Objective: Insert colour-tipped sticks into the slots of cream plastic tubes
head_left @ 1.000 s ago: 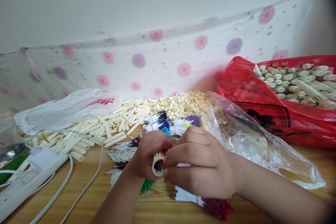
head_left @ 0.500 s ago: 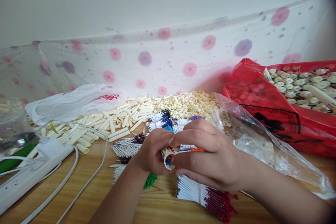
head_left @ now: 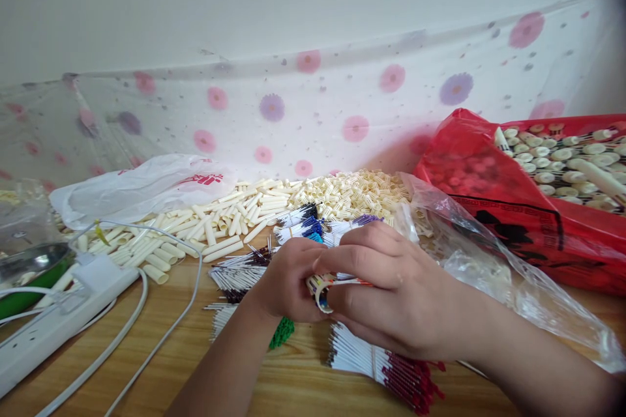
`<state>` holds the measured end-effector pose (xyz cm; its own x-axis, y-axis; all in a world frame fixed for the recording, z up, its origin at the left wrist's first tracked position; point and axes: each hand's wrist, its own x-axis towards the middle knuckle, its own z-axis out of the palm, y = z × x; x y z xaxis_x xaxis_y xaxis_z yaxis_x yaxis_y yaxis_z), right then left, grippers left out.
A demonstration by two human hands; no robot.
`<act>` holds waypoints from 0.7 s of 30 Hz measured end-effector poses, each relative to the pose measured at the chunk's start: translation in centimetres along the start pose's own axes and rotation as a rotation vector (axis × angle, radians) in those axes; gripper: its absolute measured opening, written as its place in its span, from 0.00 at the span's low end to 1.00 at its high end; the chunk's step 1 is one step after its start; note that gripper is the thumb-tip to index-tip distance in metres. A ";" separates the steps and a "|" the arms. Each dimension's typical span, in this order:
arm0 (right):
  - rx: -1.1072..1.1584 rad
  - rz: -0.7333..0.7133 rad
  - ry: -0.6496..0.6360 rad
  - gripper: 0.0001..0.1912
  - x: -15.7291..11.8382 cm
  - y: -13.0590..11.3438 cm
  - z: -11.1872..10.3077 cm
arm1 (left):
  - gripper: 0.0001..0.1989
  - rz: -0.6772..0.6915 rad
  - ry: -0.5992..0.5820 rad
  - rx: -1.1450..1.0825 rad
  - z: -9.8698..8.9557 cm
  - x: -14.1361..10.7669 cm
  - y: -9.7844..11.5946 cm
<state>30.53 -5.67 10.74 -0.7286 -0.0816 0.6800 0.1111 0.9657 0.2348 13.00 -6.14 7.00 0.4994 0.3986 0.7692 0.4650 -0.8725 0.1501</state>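
cream tube point(head_left: 319, 289) is grasped by left hand point(head_left: 292, 279); at tube mouth, white stick point(head_left: 346, 282) is pinched by right hand point(head_left: 391, 283).

This looks like a room in a home, used as a small hand-assembly workspace. The wood-grain counter point(head_left: 298, 378) stands against a plain pale wall point(head_left: 293, 0), with a flower-print plastic sheet point(head_left: 323, 111) hung along its lower part, a homely touch rather than a factory fitting. A household power strip point(head_left: 59, 316) and loose white cords share the surface with carrier bags. The workshop side shows in the quantity of like parts: heaped cream tubes point(head_left: 220, 247), small slotted pieces point(head_left: 357, 192) and banded bundles of coloured-end sticks point(head_left: 359, 355).
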 end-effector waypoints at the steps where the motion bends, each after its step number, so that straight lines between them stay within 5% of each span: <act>1: 0.015 0.008 -0.021 0.07 0.0 0.0 -0.1 | 0.08 -0.004 -0.005 -0.004 0.0 -0.1 0.0; 7: 0.049 0.062 -0.145 0.04 -0.1 0.2 -0.5 | 0.07 -0.009 -0.012 -0.044 0.1 -0.3 -0.4; 15: -0.106 0.023 -0.075 0.09 -0.1 0.0 -0.1 | 0.02 0.001 -0.014 -0.003 -0.1 0.0 -0.2; 21: -0.093 0.001 -0.102 0.08 -0.1 0.3 0.0 | 0.08 -0.056 -0.023 0.033 0.0 -0.1 -0.4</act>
<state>30.68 -5.37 10.77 -0.7931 -0.0508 0.6070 0.1706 0.9381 0.3014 12.75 -5.85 6.86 0.4882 0.4529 0.7460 0.5166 -0.8389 0.1713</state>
